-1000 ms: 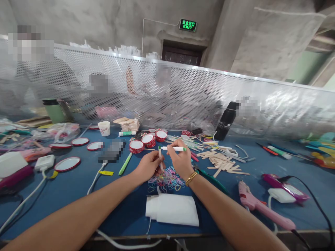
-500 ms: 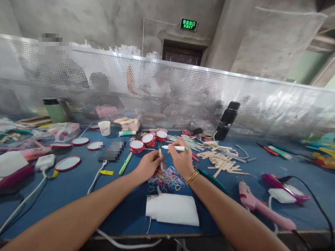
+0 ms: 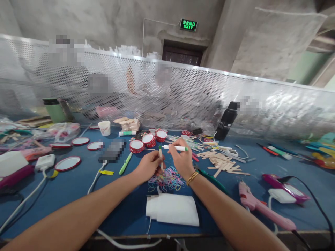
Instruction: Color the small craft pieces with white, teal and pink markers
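One stick is held upright between the closed fingers of the left hand, its top end coloured green, above the middle of the surface. One marker is gripped by the right hand, its fingers closed round the barrel and its tip brought to the green end (whether contact is made cannot be told). One bracelet is worn on the right wrist. Beneath the hands a heap of bands is spread, too tangled to be counted; nearer the edge, one white pouch is laid. Beyond the left hand, three stacks of lids are grouped, and four loose lids are scattered farther left, around one phone. To the right, more sticks are piled, overlapping and uncountable. Two bottles, one green and one black, are stood by the screen.
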{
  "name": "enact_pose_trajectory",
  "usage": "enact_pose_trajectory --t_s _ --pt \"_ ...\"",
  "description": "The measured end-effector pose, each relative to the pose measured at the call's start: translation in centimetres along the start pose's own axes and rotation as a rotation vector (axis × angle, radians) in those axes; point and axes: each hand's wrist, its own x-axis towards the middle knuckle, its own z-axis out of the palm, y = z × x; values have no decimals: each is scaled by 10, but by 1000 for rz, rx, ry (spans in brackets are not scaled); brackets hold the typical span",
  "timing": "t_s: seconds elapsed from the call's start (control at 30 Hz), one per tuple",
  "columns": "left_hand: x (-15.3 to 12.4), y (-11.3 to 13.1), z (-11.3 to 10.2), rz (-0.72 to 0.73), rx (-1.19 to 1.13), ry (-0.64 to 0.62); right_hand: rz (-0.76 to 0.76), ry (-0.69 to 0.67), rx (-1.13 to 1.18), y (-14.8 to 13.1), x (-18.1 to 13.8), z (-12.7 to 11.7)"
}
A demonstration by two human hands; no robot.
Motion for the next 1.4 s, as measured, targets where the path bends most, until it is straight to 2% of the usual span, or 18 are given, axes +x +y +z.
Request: enact_pose_trajectory --t_s 1.4 --pt "0 0 1 8 13 -5 -12 2 -6 -1 0 0"
